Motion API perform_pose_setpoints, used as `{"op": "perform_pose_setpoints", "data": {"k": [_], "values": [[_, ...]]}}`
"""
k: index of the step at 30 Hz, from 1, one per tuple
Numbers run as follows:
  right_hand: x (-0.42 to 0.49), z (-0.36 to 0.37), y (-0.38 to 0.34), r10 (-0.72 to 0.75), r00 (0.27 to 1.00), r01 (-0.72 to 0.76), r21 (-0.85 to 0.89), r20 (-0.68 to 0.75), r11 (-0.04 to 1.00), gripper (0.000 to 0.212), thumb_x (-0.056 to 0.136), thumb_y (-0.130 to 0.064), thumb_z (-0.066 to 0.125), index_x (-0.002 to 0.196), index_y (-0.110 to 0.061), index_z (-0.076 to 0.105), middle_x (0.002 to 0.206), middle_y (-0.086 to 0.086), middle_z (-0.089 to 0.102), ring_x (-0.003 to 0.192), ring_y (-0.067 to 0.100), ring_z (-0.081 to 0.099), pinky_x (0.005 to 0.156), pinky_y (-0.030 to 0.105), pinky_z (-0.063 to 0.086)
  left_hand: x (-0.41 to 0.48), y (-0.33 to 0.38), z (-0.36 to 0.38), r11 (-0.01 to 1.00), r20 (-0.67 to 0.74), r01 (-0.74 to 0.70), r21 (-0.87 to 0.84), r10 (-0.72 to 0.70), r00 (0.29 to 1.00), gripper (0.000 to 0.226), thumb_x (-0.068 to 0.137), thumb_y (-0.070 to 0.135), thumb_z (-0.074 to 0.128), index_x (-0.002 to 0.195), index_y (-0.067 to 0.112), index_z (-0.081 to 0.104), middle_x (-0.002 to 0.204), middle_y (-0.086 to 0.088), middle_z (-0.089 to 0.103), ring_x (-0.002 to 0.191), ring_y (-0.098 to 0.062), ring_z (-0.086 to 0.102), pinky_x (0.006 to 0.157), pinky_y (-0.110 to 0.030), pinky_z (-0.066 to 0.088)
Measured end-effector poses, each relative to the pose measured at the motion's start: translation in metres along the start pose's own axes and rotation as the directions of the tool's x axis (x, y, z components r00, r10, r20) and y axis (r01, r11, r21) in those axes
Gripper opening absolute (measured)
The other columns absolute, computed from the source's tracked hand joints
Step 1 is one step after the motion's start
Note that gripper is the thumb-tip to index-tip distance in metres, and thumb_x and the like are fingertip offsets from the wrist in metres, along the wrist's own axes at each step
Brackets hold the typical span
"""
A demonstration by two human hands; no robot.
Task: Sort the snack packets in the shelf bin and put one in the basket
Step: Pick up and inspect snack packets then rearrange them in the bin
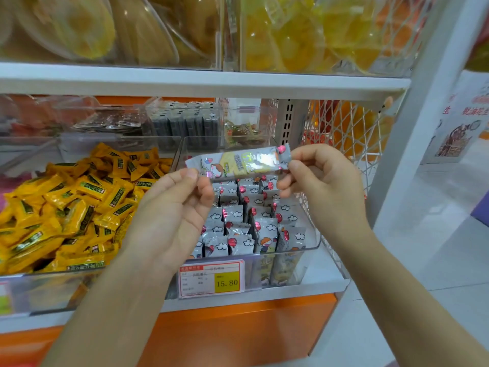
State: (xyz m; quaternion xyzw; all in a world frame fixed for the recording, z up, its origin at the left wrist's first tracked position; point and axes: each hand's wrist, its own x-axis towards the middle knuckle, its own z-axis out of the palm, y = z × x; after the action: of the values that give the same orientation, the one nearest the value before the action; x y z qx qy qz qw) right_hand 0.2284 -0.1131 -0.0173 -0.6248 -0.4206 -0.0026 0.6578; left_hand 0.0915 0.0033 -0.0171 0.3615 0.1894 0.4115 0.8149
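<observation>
- Right now you hold one long grey foil snack packet (238,162), printed with a cartoon child, a yellow cracker panel and a red balloon. It lies roughly level in the air, stretched sideways between your two hands, above the far end of the clear plastic shelf bin (316,243).
- Your left hand (174,210) pinches the packet's left end between thumb and forefinger, palm towards you, with the other fingers curled loosely below.
- Your right hand (324,181) pinches the crimped right end the same way, with the remaining fingers curled under and holding nothing else.
- Below the held packet, the bin is filled with matching grey packets (238,223) standing on end in close rows, with white clouds and red balloons on their tops.
- On the bin's front wall hangs a red-and-yellow price label (211,278) reading 15.80.
- Just left of it, a second clear bin (39,290) holds a loose heap of yellow wrapped sweets with dark green labels (79,202).
- Behind both, further clear boxes hold dark packets (185,125) and mixed wrapped sweets (243,133).
- To the right, a white wire mesh panel (352,139) closes the shelf's side, with orange packs behind it.
- Above, the white shelf board (211,83) carries clear bins of yellow dried fruit slices (291,41).
- Under the bins runs an orange base panel (238,327).
</observation>
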Motion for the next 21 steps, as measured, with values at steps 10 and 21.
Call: {"op": "perform_pose_setpoints", "data": {"k": [10,21], "values": [[0.0005,0.0027,-0.0002,0.221,0.974,-0.226,0.335,0.055,0.914,0.006,0.092,-0.005,0.053,0.089,-0.008,0.057,0.079,0.011,0.066,0.063,0.021,0.066,0.054,0.029,0.055,-0.0018,0.0022,-0.0061,0.967,0.145,-0.089,0.240,0.054,0.988,0.029,0.093,0.003,0.045,0.113,0.012,0.063,0.092,-0.008,0.066,0.060,-0.004,0.061,0.056,-0.015,0.050],[0.0021,-0.0002,0.0035,0.238,0.950,-0.306,0.463,0.201,0.832,0.013,0.082,0.001,0.058,0.087,-0.010,0.063,0.076,0.006,0.052,0.066,0.014,0.057,0.064,0.030,0.054,-0.0043,-0.0032,-0.0032,0.809,0.185,-0.268,0.524,0.199,0.962,0.023,0.092,0.023,0.052,0.111,0.016,0.062,0.092,-0.003,0.065,0.070,-0.008,0.066,0.064,-0.023,0.055]]}}
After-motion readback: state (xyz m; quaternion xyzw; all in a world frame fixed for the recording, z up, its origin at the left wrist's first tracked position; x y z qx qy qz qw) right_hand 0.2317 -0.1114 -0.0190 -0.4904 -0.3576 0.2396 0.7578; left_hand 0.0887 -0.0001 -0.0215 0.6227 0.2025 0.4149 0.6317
